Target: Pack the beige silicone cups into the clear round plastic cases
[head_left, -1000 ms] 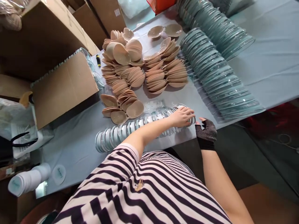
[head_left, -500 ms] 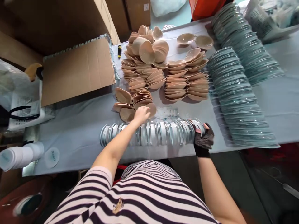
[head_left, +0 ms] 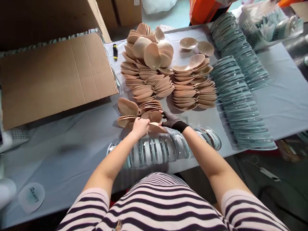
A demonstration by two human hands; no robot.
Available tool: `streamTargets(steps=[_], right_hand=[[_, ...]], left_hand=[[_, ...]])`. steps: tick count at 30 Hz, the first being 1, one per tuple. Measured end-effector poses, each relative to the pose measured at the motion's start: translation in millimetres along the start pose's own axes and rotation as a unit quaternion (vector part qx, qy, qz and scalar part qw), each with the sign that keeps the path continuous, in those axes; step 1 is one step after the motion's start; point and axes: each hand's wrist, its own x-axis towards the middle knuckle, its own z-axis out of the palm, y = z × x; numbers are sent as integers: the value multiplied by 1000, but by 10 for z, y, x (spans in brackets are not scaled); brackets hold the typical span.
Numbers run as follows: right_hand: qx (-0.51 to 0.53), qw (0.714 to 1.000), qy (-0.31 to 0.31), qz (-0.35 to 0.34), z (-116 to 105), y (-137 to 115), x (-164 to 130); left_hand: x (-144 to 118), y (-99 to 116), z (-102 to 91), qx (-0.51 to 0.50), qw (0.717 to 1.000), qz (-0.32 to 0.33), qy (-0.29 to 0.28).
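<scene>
Nearest, the row of clear lids point(head_left: 166, 146) lies along the table edge, now let go. Just beyond, at twelve o'clock, both hands have come together on one beige cup point(head_left: 156, 127): the bare left hand point(head_left: 139, 125) grips its near edge, while the gloved right hand point(head_left: 171, 122), moved over from the row's three o'clock end, pinches its far side. Farther off at twelve o'clock sit the stacked cups point(head_left: 149, 80).

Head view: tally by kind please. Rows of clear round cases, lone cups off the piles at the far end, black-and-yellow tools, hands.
Rows of clear round cases: 3
Lone cups apart from the piles: 2
Black-and-yellow tool: 1
Hands, left hand and gloved right hand, both on beige cups: 2
Total: 8
</scene>
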Motion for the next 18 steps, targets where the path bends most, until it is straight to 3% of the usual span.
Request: streamTargets(steps=[3, 5, 7, 10, 12, 15, 18], right_hand=[[169, 985, 45, -8, 44, -105, 46], [188, 975, 114, 15, -7, -130, 31], [162, 977, 135, 23, -71, -196, -11], [39, 999, 17, -21, -125, -446, -80], [-80, 993, -73, -45, -165, -662, -130], [-189, 974, -110, -55, -325, -900, -285], [-158, 971, -131, -125, -551, -975, -589]], left_hand=[[-16, -70, -179, -18, 999, 14, 33], [-8, -87, -237, -23, 999, 18, 17], [-5, -49, -249, -38, 999, 24, -10], [-56, 104, -263, -71, 997, 14, -7], [-142, 219, -328, -97, 995, 3, 6], [-342, 336, -519, -148, 988, 24, -21], [-590, 436, -716, -187, 977, 87, -61]])
